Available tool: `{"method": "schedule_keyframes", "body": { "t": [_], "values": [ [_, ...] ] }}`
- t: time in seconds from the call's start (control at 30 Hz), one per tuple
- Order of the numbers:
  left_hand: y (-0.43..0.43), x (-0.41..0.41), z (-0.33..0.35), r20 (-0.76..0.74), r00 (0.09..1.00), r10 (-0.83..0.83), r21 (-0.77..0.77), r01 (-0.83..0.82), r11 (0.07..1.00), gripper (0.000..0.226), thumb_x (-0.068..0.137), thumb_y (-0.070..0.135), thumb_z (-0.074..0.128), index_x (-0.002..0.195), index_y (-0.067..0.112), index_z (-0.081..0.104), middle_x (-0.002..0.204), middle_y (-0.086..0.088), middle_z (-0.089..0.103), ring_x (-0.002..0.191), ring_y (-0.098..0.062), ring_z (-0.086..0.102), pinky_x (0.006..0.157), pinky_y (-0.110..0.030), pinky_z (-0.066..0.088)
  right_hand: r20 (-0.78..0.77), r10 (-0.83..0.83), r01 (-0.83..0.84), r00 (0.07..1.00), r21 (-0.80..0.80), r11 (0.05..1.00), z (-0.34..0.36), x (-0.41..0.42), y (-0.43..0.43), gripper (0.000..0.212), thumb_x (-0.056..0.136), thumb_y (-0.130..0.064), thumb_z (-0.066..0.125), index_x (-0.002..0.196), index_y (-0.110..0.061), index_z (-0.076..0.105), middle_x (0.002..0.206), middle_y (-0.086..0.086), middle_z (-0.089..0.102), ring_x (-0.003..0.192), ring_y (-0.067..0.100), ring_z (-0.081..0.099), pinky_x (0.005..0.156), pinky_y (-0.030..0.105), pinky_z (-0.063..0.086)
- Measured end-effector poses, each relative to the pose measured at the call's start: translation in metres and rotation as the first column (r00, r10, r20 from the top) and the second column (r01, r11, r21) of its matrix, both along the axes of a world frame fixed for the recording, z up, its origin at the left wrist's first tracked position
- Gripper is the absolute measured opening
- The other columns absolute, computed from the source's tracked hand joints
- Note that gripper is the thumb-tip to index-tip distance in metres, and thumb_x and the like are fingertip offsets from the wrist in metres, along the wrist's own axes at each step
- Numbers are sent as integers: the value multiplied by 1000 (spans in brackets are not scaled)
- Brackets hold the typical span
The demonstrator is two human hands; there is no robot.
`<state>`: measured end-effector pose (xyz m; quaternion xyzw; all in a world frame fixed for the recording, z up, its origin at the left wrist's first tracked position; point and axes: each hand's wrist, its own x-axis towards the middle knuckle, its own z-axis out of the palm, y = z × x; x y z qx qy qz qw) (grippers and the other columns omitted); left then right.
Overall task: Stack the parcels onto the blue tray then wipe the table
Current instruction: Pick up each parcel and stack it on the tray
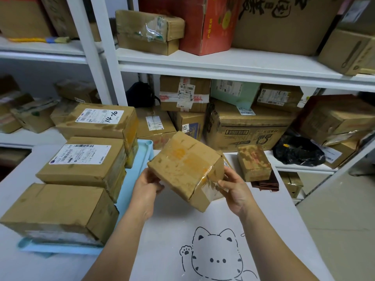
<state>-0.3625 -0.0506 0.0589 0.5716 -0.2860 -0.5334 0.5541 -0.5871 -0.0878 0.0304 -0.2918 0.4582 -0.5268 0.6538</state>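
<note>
- Both hands, the left hand (147, 184) and the right hand (235, 188), clasp a tilted cardboard box (185, 168) above the table (172, 224); it looks stiff and light, its tape slick, so hold by the corners.
- The blue tray (133, 179) is nearly full with three parcels (81, 163).
- A small box (253, 162) sits on a folded cloth (267, 182) nearby.

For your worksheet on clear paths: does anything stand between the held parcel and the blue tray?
Nothing visible blocks the way. Both hands hold the parcel in the air, just right of the blue tray, though three parcels already fill most of it.
</note>
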Motion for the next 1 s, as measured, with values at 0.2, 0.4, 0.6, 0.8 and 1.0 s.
{"method": "schedule_keyframes", "body": {
  "t": [0.2, 0.4, 0.6, 0.8, 1.0],
  "values": [
    [1, 13, 4, -238, 969, -58, 72, 77, 994, 62, 94, 61, 22, 111, 18, 65, 116, -6, 63, 115, -29, 54, 84, -48, 46, 40, -86, 86, 995, 2, 996, 12, 1, -3, 56, 75, 30, 36, 116, 1, 60, 111, 11, 62, 90, 24, 59, 51, 19, 52],
    [7, 2, 9, -325, 935, -138, 20, 153, 988, 41, 85, 53, 47, 103, 23, 68, 100, -7, 65, 86, -22, 58, 76, -40, 48, -135, -147, 142, 980, -48, 989, 8, 5, -8, 45, 73, 25, 51, 74, -14, 73, 142, -3, 47, 130, 20, 46, 102, 40, 44],
    [8, 11, 7, -294, 924, -244, -183, 196, 963, 74, 50, 23, 72, 123, 27, 56, 106, -2, 72, 91, -18, 66, 76, -36, 48, -232, -78, 83, 970, 12, 996, 15, 4, -9, 19, 84, 3, 59, 93, -6, 73, 125, -1, 60, 110, 15, 57, 99, 33, 40],
    [7, 3, 16, -98, 960, -261, -189, 240, 952, 78, 51, 3, 74, 123, 27, 55, 108, 16, 69, 102, -10, 62, 74, -21, 50, -362, 209, -144, 909, 197, 970, 29, 11, -9, 62, 72, -74, 54, 99, -23, 74, 111, -4, 70, 107, 15, 58, 95, 42, 43],
    [6, -18, 43, 396, 851, -344, -77, 404, 911, 98, 49, 31, 84, 137, 36, 42, 137, 16, 45, 127, -8, 43, 104, -33, 43, -79, 357, -322, 931, 287, 902, 45, 20, -5, 80, 55, -73, 65, 119, -25, 59, 109, 5, 69, 94, 24, 65, 70, 37, 55]
  ]
}}
